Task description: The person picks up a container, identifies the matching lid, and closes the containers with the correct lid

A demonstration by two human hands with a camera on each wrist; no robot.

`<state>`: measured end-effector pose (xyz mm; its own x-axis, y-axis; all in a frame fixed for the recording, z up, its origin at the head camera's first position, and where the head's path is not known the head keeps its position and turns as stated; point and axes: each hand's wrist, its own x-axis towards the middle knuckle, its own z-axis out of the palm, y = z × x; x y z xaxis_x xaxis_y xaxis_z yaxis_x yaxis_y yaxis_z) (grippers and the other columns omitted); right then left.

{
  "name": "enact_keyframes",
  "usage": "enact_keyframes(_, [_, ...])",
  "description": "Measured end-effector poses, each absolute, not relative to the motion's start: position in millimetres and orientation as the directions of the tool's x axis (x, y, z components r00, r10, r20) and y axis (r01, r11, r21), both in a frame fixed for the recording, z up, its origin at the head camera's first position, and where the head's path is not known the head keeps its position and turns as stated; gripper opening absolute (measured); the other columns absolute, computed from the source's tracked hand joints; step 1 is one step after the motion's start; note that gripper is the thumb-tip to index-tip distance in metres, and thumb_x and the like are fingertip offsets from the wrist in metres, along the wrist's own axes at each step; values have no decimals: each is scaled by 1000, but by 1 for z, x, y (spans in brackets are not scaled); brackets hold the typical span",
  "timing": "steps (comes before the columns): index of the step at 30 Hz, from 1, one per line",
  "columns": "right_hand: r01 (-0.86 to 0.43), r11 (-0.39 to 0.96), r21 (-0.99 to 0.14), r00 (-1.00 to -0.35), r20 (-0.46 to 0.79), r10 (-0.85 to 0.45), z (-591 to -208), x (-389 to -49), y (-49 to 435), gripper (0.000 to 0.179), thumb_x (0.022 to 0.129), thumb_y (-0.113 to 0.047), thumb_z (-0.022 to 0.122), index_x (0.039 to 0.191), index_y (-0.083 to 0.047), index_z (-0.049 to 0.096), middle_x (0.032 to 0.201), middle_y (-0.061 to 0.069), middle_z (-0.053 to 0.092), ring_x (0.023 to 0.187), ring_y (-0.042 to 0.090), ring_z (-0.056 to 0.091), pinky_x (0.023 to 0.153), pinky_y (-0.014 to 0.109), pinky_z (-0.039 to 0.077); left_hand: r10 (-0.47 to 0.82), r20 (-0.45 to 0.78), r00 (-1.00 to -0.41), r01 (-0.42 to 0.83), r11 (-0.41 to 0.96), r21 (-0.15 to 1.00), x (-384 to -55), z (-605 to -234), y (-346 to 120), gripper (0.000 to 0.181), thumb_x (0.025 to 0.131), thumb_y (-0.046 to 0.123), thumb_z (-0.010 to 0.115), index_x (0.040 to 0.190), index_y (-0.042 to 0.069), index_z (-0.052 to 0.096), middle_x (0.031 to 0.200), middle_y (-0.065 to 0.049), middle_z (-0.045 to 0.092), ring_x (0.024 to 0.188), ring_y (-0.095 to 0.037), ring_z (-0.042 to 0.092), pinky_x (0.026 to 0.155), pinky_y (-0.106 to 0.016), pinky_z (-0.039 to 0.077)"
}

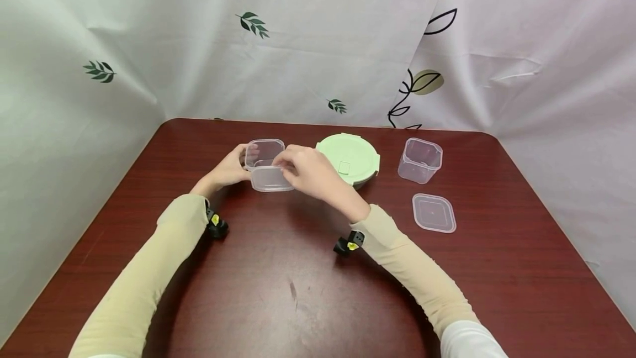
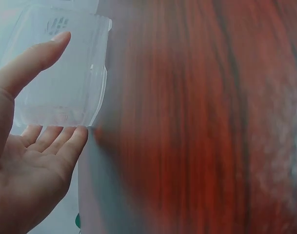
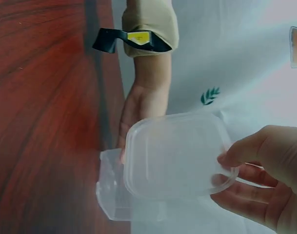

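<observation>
A clear plastic food container [image 1: 264,149] stands left of the table's middle, toward the back. My left hand [image 1: 229,167] holds it at its left side; in the left wrist view the thumb [image 2: 43,56] lies along one wall and the fingers meet the other side. A clear lid [image 1: 270,180] is tilted in front of the container, pinched at its edge by my right hand [image 1: 312,172]. Seen from the right wrist, the lid [image 3: 175,156] overlaps the container [image 3: 111,187] and hides part of it.
Behind the right hand sits a round bowl with a light green lid [image 1: 350,154]. Farther right stands another clear container [image 1: 419,162], with a second clear lid [image 1: 434,213] flat on the dark red table [image 1: 278,291] in front of it. A patterned white cloth [image 1: 308,59] hangs behind.
</observation>
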<state>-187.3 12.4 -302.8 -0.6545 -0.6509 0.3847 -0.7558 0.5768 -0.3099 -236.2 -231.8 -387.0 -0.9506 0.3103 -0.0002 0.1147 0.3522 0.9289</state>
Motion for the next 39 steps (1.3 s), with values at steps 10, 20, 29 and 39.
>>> enact_keyframes(10, [-796, 538, -276, -585, 579, -569, -298, -192, 14, 14, 83, -5, 63, 93, -12, 71, 86, -1, 66, 82, 13, 58, 71, 25, 49, 279, -82, -957, 54, 448, 892, -232, -383, -226, 90, 72, 7, 81, 144, 1, 29, 142, -21, 42, 124, -34, 48, 97, -34, 44])
enact_keyframes(20, [-831, 522, -191, -504, 656, -562, -311, -204, 8, 13, 81, -3, 64, 89, -11, 70, 86, -1, 66, 82, 14, 56, 67, 24, 48, 290, -105, -951, 49, 479, 877, -232, -379, -225, 93, 72, 9, 83, 146, 1, 26, 137, -23, 48, 121, -35, 52, 84, -21, 45])
enact_keyframes(29, [-843, 536, -42, -435, 640, -634, -330, -212, -1, 10, 80, -4, 66, 84, -13, 68, 84, -1, 65, 80, 14, 55, 61, 22, 49, 288, -106, -952, 46, 477, 877, -230, -379, -228, 93, 73, 8, 82, 147, 3, 27, 136, -23, 47, 119, -31, 52, 83, -19, 45])
enact_keyframes(39, [-844, 535, 43, -408, 595, -692, -342, -211, -3, 11, 78, -7, 71, 85, -15, 71, 86, -3, 66, 84, 14, 59, 59, 23, 51, 287, -101, -953, 56, 491, 870, -229, -377, -228, 94, 73, 8, 82, 147, 1, 25, 140, -22, 42, 120, -30, 50, 94, -31, 45])
